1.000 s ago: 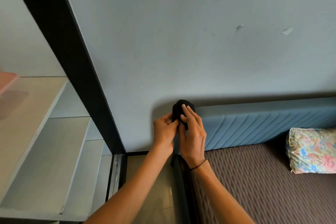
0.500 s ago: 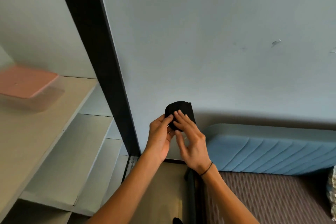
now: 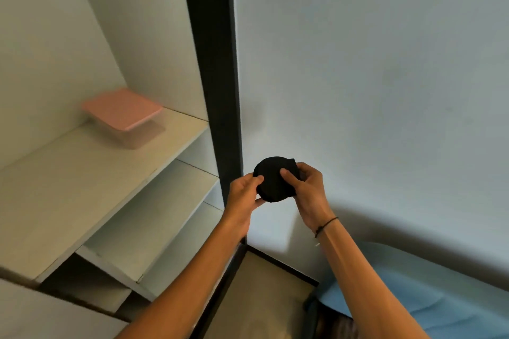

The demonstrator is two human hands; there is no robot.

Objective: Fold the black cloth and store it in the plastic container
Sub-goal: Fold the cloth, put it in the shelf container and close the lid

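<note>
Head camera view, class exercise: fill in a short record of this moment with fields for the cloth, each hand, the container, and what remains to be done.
cloth: black cloth, bunched into a compact bundle, held in the air in front of the wall
left hand: left hand grips the bundle's left edge
right hand: right hand grips its right side, thumb on the front
container: plastic container on the top shelf, pink lid on
remaining: open the container, put the cloth inside
</note>
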